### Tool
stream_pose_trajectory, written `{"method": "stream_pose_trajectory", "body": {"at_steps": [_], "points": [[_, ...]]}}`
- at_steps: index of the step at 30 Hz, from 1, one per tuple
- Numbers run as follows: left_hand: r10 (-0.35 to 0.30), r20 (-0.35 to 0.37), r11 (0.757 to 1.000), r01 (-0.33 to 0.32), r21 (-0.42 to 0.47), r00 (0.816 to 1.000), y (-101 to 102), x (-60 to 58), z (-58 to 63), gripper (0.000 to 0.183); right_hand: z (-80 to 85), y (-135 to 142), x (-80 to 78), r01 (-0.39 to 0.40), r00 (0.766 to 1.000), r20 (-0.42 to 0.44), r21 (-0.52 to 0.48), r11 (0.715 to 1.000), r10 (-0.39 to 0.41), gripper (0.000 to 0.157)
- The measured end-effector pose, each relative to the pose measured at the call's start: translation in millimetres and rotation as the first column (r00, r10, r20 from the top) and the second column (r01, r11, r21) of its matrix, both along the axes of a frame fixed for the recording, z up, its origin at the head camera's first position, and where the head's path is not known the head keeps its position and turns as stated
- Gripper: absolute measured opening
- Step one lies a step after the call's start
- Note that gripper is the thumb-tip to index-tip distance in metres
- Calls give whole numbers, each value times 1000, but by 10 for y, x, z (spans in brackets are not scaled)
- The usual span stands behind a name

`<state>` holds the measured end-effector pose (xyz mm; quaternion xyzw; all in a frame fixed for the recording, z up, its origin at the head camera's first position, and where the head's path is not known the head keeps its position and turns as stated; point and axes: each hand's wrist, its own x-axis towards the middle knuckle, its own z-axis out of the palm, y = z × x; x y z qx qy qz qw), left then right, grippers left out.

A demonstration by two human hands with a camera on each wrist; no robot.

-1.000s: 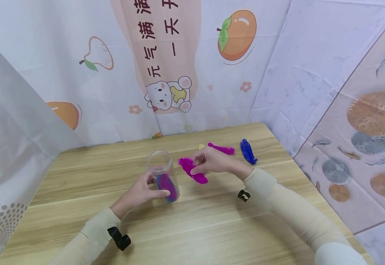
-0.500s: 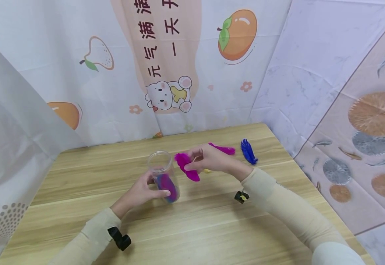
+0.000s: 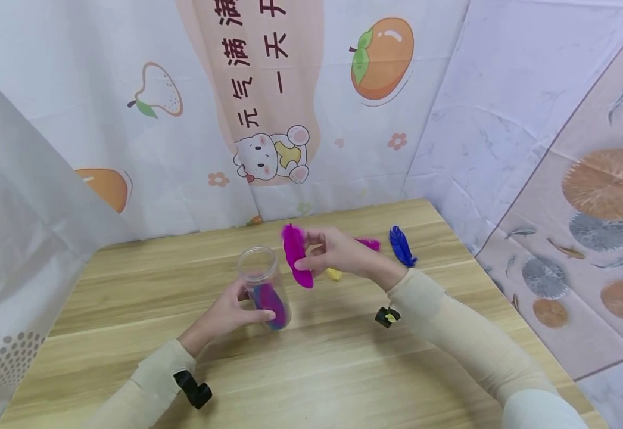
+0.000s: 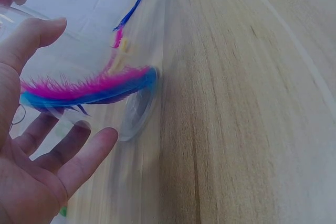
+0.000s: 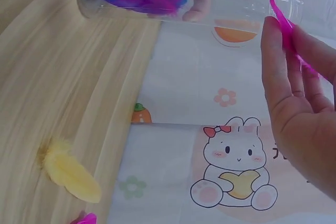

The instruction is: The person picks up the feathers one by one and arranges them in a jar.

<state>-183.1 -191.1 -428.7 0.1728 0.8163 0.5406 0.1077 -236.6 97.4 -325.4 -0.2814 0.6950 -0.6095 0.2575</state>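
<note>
My left hand [image 3: 231, 313] holds a clear, lidless plastic jar [image 3: 258, 268] upright on the table, thumb and fingers wrapped round its lower part. Inside the jar lie magenta and blue feathers [image 4: 100, 88], pressed along the wall. My right hand [image 3: 333, 253] pinches a magenta feather [image 3: 293, 253] between thumb and fingertips. That feather stands nearly upright in the air, just right of the jar's open mouth. In the right wrist view the pinched feather [image 5: 286, 27] shows edge-on, overlapping the jar's mouth end.
Behind the right hand lie a yellow feather [image 5: 71, 171], another magenta feather [image 3: 368, 244] and a blue feather [image 3: 402, 246]. The wooden table [image 3: 311, 381] meets a printed curtain [image 3: 199, 202] at its back edge. Each forearm carries a small black wrist device.
The right hand has lifted the magenta feather up and leftward, turning it from slanted to nearly upright. The yellow feather has come into fuller view below that hand. The left hand and jar stay put.
</note>
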Motion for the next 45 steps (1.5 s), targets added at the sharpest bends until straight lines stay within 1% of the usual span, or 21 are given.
{"method": "stream_pose_trajectory", "body": {"at_steps": [3, 6, 10, 19, 24, 28, 30, 35, 37, 42, 45], "points": [[-3, 2, 1000, 3, 0, 1000, -2, 2, -8, 81, 37, -8, -2, -12, 1000, -1, -40, 999, 12, 49], [7, 12, 1000, -7, -7, 1000, 1, 4, -2, 80, 91, -24, -5, -12, 1000, -15, -63, 998, 11, 59], [1, 10, 1000, -1, -1, 1000, 5, 4, 3, 79, 166, -58, -6, -14, 999, -39, -74, 997, 11, 64], [-16, -7, 1000, 16, 15, 1000, 1, -5, -24, 76, 269, -124, 26, -25, 993, -119, -83, 996, 15, 54], [-24, -29, 1000, 25, 7, 999, -5, 0, -28, 74, 307, -158, 43, -28, 987, -161, -97, 995, 12, 36], [-21, -27, 1000, 21, 2, 999, -7, 7, -23, 74, 343, -181, 48, 5, 986, -165, -104, 995, -22, 24], [-20, -26, 1000, 20, 0, 999, -6, 5, -23, 75, 362, -191, 51, 20, 985, -166, -106, 994, -38, 27], [-19, -31, 1000, 19, -2, 999, 0, -4, -23, 75, 406, -220, 50, 37, 981, -185, -124, 992, -60, 47], [-20, -35, 1000, 20, 2, 999, 1, -4, -23, 75, 422, -235, 51, 37, 982, -180, -139, 990, -62, 50], [-19, -32, 1000, 19, 12, 999, 1, -1, -31, 76, 451, -277, 53, 28, 985, -166, -169, 985, -57, 44], [-23, -33, 1000, 23, 18, 999, 1, -4, -40, 75, 465, -304, 51, 28, 982, -179, -170, 985, -58, 41]]}}
